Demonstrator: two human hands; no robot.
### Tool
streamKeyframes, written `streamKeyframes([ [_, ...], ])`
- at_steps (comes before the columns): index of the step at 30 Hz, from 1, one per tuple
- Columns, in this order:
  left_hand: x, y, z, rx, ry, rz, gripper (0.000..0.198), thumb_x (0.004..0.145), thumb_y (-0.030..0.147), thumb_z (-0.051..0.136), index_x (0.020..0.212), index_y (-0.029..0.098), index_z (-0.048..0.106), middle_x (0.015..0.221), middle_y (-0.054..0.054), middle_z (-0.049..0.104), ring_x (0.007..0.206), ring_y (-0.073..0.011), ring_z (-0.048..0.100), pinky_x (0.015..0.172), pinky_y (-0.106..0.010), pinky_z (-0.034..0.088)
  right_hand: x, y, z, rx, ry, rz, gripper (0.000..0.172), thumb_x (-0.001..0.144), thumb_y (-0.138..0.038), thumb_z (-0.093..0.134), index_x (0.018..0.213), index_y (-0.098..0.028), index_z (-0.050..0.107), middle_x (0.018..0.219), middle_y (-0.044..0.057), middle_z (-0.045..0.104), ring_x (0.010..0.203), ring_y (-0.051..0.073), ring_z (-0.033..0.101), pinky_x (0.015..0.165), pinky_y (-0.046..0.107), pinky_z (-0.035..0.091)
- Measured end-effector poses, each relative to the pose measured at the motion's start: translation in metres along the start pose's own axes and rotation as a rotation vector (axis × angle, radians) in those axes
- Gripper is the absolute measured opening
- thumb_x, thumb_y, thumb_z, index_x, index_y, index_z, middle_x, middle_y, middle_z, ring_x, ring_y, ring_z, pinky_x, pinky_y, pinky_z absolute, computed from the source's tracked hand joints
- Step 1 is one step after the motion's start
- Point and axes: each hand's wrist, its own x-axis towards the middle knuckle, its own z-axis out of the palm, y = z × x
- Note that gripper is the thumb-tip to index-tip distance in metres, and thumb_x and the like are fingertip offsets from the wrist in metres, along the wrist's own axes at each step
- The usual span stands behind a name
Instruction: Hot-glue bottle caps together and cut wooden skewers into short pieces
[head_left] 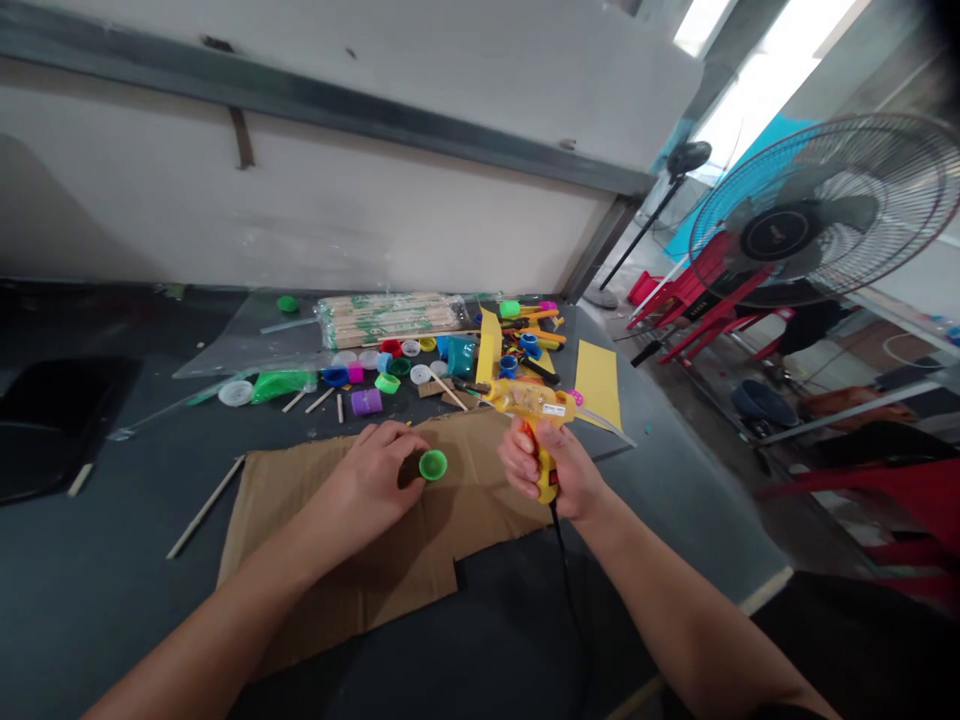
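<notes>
Green bottle cap (433, 464) | left hand (367, 483) closed, pinching it above cardboard sheet (420, 570) | right hand (544, 465) wrapped around yellow hot glue gun (529, 402) — glue on cap: can't tell

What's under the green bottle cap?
Brown cardboard lies below the green bottle cap, which is right by the left hand. The cap covers the small patch of cardboard directly beneath it, so that spot cannot be seen.

The right hand (551, 465) hides most of the handle of the yellow glue gun (529, 400). The standing fan (817, 220) is cut off at the right edge, and the farthest small pieces (529, 325) are too small to tell.
</notes>
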Motion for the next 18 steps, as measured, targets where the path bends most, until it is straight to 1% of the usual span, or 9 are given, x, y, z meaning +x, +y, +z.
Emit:
streamKeyframes([
  [3,0.000,0.001,-0.006,-0.053,0.004,-0.019,0.031,0.071,0.017,0.062,0.100,0.025,0.069,0.105,-0.009,0.063,0.101,-0.0287,0.055,0.092,-0.043,0.040,0.000,0.000,-0.001,0.011,-0.001,-0.005,0.039,0.078,-0.054,0.066,0.070,-0.020,0.049,0.056,-0.006,0.039,0.045,0.007,0.027,0.038,0.017,0.030],
  [5,0.001,0.006,-0.013,-0.128,0.013,-0.064,0.034,0.070,0.016,0.063,0.101,0.026,0.071,0.103,-0.008,0.065,0.099,-0.0286,0.056,0.091,-0.042,0.041,0.000,0.001,-0.001,-0.003,0.017,0.004,0.040,0.076,-0.055,0.067,0.070,-0.020,0.049,0.055,-0.007,0.039,0.044,0.007,0.027,0.038,0.017,0.031],
  [7,0.003,0.012,-0.023,-0.224,0.035,-0.140,0.032,0.068,0.015,0.063,0.095,0.026,0.073,0.097,-0.007,0.067,0.092,-0.0273,0.059,0.085,-0.039,0.043,0.000,0.002,-0.002,-0.025,0.036,0.015,0.042,0.075,-0.057,0.067,0.069,-0.020,0.048,0.055,-0.007,0.039,0.044,0.007,0.027,0.038,0.017,0.031],
  [9,0.005,0.015,-0.034,-0.312,0.062,-0.246,0.029,0.066,0.014,0.064,0.089,0.027,0.075,0.091,-0.005,0.070,0.084,-0.0261,0.061,0.077,-0.035,0.044,0.000,0.003,-0.003,-0.040,0.044,0.021,0.043,0.075,-0.058,0.066,0.070,-0.020,0.047,0.055,-0.007,0.040,0.043,0.006,0.027,0.038,0.018,0.032],
  [12,0.008,0.013,-0.047,-0.409,0.075,-0.383,0.025,0.064,0.016,0.069,0.087,0.025,0.075,0.084,-0.005,0.072,0.075,-0.0258,0.063,0.068,-0.032,0.044,0.000,0.004,-0.003,-0.044,0.040,0.023,0.043,0.076,-0.058,0.065,0.069,-0.020,0.047,0.054,-0.007,0.040,0.043,0.006,0.027,0.038,0.017,0.032],
  [14,0.009,0.007,-0.051,-0.380,0.087,-0.433,0.021,0.064,0.019,0.071,0.083,0.024,0.076,0.081,-0.006,0.073,0.073,-0.0264,0.064,0.065,-0.032,0.043,0.001,0.004,-0.002,-0.038,0.029,0.021,0.042,0.076,-0.057,0.066,0.069,-0.020,0.047,0.055,-0.007,0.040,0.043,0.006,0.027,0.038,0.017,0.032],
  [18,0.008,-0.007,-0.051,-0.185,0.102,-0.457,0.016,0.064,0.023,0.071,0.080,0.024,0.075,0.083,-0.007,0.073,0.075,-0.0283,0.065,0.066,-0.032,0.043,0.001,0.003,0.000,-0.005,0.007,-0.004,0.039,0.078,-0.053,0.066,0.070,-0.020,0.049,0.055,-0.006,0.040,0.044,0.006,0.028,0.039,0.017,0.031],
])
